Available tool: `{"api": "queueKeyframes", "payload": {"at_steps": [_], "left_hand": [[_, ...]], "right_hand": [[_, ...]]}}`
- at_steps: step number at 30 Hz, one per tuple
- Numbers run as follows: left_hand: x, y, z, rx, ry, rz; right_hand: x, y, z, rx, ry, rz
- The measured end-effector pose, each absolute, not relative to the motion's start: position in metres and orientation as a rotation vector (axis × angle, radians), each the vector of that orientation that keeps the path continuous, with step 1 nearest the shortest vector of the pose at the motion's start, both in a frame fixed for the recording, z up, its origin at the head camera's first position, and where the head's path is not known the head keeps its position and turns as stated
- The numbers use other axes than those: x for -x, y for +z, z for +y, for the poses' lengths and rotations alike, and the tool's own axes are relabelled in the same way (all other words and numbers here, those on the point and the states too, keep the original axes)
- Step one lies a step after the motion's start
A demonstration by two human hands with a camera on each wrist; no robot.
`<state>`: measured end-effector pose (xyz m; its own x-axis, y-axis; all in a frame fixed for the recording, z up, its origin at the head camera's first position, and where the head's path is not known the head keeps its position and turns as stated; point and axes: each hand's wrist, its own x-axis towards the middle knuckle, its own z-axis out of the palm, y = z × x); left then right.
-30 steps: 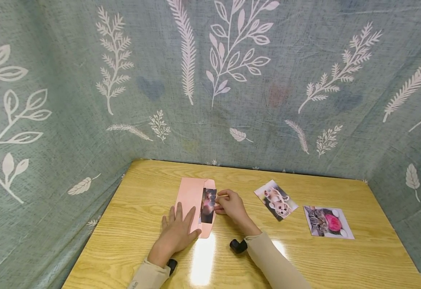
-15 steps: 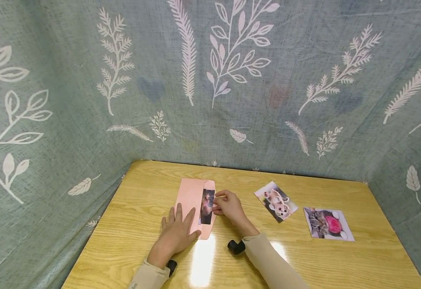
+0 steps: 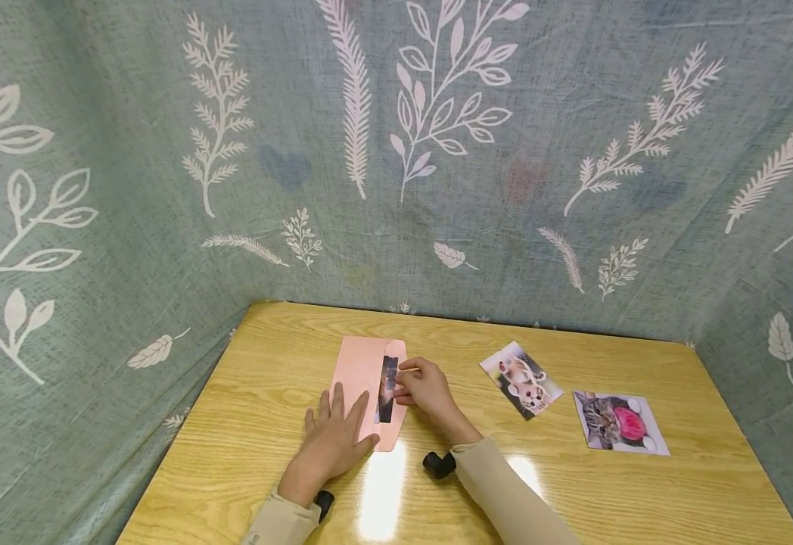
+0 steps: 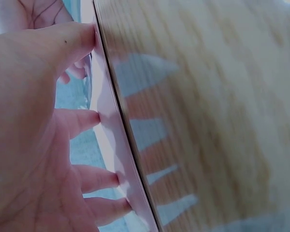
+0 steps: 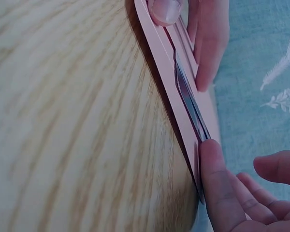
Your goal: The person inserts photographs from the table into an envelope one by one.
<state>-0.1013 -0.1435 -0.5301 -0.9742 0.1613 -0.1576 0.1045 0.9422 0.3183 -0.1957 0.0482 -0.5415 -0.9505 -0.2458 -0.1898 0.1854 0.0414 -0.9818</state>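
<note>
A pink envelope (image 3: 357, 359) lies on the table with its flap on the right. A dark photo (image 3: 387, 387) sticks partly out of its opening; the rest is hidden inside. My left hand (image 3: 331, 439) rests on the envelope's near part with fingers spread, its fingertips (image 4: 97, 117) pressing the paper. My right hand (image 3: 430, 390) is at the photo's right edge. In the right wrist view, one fingertip (image 5: 212, 150) touches that edge over the flap, while another finger (image 5: 280, 164) stays lifted apart. No grip round the photo shows.
A photo of a light-coloured kitten (image 3: 521, 381) lies on the wooden table (image 3: 260, 356) to the right. Farther right is a photo of a tabby cat (image 3: 620, 422) with a pink object. A patterned curtain (image 3: 369, 250) hangs along the table's back and sides.
The photo has slid leftward into the envelope, so a narrower strip shows. My right hand has moved left with it. My left hand has stayed in place.
</note>
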Motion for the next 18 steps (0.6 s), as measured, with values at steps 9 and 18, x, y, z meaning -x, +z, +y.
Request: {"api": "queueKeyframes", "payload": {"at_steps": [9,18], "left_hand": [[0.102,-0.531,-0.144,-0.201,0.448,2.908],[0.103,-0.531,-0.144,-0.193,0.459,2.9]], "right_hand": [[0.195,-0.541,0.042,0.061,-1.974,2.025],[0.18,-0.509,0.038,0.084,-1.972,1.998]]}}
